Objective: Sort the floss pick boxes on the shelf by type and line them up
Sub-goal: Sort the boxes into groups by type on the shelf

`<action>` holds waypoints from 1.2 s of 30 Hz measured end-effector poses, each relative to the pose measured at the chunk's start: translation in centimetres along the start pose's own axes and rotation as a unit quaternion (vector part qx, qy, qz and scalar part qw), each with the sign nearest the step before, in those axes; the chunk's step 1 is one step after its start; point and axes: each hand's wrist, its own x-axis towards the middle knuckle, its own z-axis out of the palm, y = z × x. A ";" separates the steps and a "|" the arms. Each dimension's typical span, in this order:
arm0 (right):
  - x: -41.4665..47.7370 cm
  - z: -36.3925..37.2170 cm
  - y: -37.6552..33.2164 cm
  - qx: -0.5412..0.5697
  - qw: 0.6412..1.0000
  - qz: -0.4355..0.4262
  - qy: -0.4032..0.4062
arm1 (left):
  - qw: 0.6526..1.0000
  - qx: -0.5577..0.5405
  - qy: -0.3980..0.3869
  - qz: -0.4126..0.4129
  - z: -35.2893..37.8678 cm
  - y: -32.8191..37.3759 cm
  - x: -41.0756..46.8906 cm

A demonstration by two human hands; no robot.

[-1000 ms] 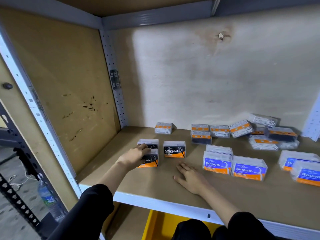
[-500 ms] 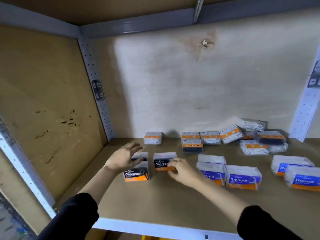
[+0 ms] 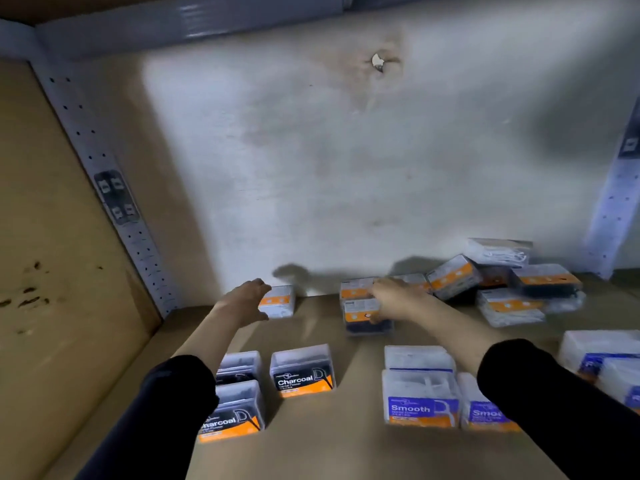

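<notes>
- Fingers (image 3: pixel 259 285) of the left hand (image 3: pixel 246 300) are held straight and spread, thumb low, about the left end of a white-filled box (image 3: pixel 278 301). No closed grip is shown there.
- The right hand (image 3: pixel 393 301) is curled on a dark-filled box (image 3: pixel 363 318), with the thumb on its front face and the fingers laid over its top. As far as the blur allows, the box is gripped.
- Both boxes lie at the back of the shelf (image 3: pixel 329 452), close to the rear wall (image 3: pixel 346 168). A second orange-labelled box (image 3: pixel 356 288) sits just behind the dark-filled one, seemingly touching it.
- The boxes are judged to be light, stiff shells of clear plastic with smooth and rather slippery walls. A hold across two opposite side walls is advised, low on the body and not by the lid, which could probably be sprung open by a squeeze.
- The dark contents suggest that this box belongs with the Charcoal boxes (image 3: pixel 301 372), which are set label-forward at the front left.
- The Smooth boxes (image 3: pixel 420 400) are lined up at the front centre, and blue-labelled boxes (image 3: pixel 602 355) are seen at the right edge.
- An unsorted heap (image 3: pixel 519 292) is left at the back right, some boxes tilted on others.
</notes>
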 end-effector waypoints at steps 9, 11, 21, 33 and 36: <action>2.0 2.2 2.4 -0.047 0.995 -0.081 -0.033 | 0.999 0.032 -0.027 -0.007 3.7 -0.8 4.9; 2.3 2.3 2.5 -0.052 0.994 -0.091 -0.026 | 0.999 0.034 -0.011 0.001 3.7 -1.0 5.3; 2.8 -0.6 3.3 0.095 0.986 -0.094 -0.100 | 0.996 -0.076 -0.047 0.014 1.2 -1.5 4.7; 2.7 -1.0 3.0 0.160 0.982 -0.034 -0.096 | 0.980 -0.183 -0.058 -0.048 0.9 -2.4 4.0; 2.7 -0.6 1.9 0.087 0.991 -0.031 -0.095 | 0.984 -0.166 -0.042 -0.040 1.3 -2.0 3.4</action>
